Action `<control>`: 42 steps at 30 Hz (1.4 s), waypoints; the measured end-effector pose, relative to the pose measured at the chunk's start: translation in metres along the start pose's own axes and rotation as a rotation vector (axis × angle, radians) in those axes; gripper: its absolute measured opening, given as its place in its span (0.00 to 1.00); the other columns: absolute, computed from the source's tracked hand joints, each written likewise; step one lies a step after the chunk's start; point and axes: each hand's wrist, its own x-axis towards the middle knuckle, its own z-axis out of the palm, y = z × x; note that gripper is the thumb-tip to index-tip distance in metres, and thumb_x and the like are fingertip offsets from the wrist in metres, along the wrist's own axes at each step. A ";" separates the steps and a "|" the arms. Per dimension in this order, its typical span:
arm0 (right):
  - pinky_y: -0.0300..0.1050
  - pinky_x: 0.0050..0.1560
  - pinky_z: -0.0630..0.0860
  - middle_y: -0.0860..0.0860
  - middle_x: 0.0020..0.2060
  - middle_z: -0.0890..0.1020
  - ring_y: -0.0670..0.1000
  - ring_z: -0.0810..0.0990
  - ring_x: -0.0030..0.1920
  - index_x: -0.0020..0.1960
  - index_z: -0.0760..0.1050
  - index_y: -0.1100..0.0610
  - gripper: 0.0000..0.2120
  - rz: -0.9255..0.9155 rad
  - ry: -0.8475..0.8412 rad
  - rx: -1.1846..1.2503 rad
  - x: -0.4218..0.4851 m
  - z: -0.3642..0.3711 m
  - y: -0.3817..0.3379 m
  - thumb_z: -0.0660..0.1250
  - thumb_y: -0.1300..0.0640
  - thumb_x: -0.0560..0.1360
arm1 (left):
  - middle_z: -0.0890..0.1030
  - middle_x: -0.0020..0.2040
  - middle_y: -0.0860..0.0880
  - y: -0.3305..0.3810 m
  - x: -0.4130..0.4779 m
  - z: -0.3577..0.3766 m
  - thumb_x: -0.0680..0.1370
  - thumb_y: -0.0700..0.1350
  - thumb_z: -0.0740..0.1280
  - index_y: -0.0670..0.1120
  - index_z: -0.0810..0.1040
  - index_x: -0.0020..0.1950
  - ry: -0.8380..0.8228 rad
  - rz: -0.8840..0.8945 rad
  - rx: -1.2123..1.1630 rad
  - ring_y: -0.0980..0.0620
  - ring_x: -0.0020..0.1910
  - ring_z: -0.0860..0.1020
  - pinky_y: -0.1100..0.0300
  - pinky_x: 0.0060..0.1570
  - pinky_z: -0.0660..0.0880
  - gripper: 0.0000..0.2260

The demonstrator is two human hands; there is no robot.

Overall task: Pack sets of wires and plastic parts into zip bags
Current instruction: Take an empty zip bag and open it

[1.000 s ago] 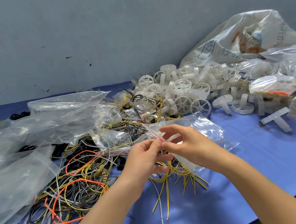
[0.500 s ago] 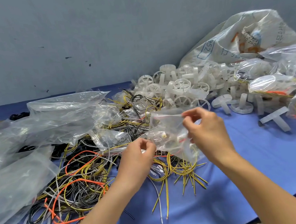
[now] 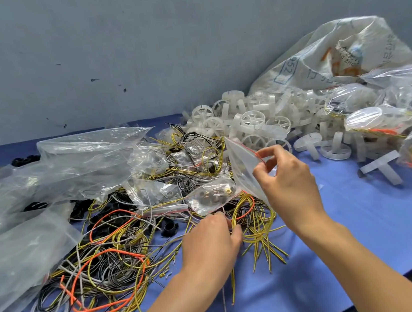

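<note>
Head view: your right hand has thumb and forefinger clamped on the red-striped mouth of the zip bag, at 1 o'clock from your left hand. Its fingers curl into the yellow wires; whether they grip any, I cannot tell. White plastic wheels lie heaped at the bag's 12 o'clock.

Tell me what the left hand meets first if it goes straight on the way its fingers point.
The left hand likely meets the yellow wires first, at its fingertips; the small parts bag lies just beyond. Depth unclear.
</note>
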 end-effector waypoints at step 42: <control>0.50 0.45 0.75 0.45 0.45 0.73 0.48 0.76 0.37 0.60 0.80 0.47 0.12 -0.280 -0.364 0.049 -0.041 0.043 -0.040 0.64 0.53 0.78 | 0.83 0.34 0.50 -0.075 0.006 -0.077 0.80 0.43 0.67 0.47 0.79 0.47 0.199 -0.144 -0.788 0.54 0.25 0.79 0.61 0.24 0.76 0.03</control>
